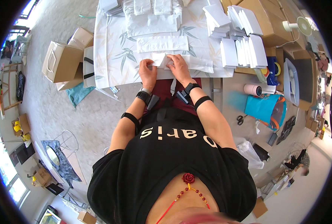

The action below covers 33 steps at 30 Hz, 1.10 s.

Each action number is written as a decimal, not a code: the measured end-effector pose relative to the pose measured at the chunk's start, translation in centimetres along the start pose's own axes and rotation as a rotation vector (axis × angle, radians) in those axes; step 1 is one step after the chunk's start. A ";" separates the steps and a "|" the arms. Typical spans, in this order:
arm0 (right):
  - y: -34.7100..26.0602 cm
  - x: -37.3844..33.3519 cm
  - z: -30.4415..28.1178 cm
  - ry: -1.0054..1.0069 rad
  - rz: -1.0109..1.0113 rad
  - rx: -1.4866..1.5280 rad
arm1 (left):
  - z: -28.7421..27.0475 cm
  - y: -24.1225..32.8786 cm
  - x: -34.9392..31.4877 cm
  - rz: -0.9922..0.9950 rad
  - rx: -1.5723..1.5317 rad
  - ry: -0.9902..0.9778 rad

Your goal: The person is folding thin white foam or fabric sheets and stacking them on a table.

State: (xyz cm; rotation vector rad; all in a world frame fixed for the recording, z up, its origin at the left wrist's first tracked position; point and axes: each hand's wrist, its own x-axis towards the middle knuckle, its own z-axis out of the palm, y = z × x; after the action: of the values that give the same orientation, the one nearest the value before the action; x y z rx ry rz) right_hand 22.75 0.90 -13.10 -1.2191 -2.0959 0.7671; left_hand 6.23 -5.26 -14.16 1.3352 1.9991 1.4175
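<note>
Two bare hands work close together at the near edge of one table (108,61), whose white cloth is printed with green and beige leaves. The left hand (148,74) has thumb and fingers curled together, pinching the left end of one small, square-looking white flap (159,59). The right hand (179,69) has its fingers bent at the flap's other side and over one long, flat, white packet (199,64); whether they close on it, I cannot tell. The packet runs out to the right from under that hand, and whether flap and packet are one piece is unclear.

Just beyond both hands lies one separate long, flat, white rectangular packet (162,44). Farther beyond is one broad pile of soft white packets (151,28), with two smaller ones on top. Beyond and right of the right hand stand several upright stacks of white folded pieces (244,50), too overlapped to count singly. Also to its right, but nearer the body, are one pink cylindrical bottle (250,89), one bright blue bag (259,107) and one pair of black-handled scissors (240,118).
</note>
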 end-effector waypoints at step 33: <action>-0.7 0.8 -0.1 -0.132 0.034 -0.164 | 2.6 3.1 0.0 -0.385 -0.659 -0.219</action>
State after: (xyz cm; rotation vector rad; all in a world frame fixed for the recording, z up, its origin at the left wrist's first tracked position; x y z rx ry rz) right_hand 22.10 1.37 -12.37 -1.3260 -2.2884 0.7199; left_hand 9.67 -3.69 -12.59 0.7301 1.3645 1.4743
